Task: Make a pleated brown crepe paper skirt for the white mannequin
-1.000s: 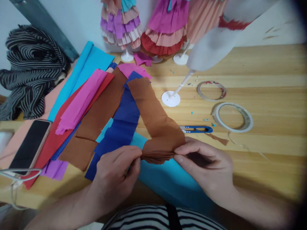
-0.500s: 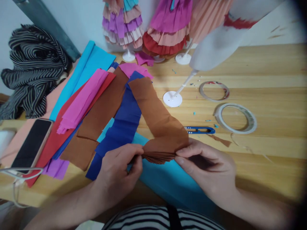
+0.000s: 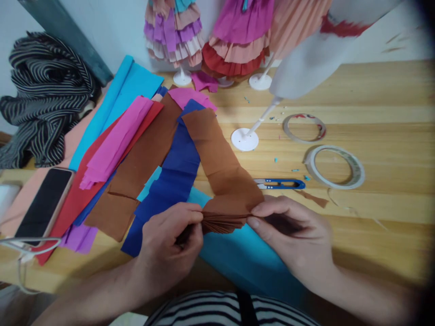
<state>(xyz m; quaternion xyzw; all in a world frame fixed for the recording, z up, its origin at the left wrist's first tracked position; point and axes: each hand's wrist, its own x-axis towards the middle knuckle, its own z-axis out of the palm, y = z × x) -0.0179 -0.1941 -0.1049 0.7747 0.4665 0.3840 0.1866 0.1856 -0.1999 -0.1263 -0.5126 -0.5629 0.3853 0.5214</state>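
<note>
Folding: pleats likely stay neat if each matches the last in depth, edges level, strip taut | Grip: left hand and right hand pinched closed, thumb against finger, on opposite edges of the folds | Brown strip: pleated end between the hands, above a turquoise sheet; tail stretching away over dark-blue strip.

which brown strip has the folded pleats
The brown strip pinched by left hand and right hand; the brown pieces left of the dark blue strip lie flat.
</note>
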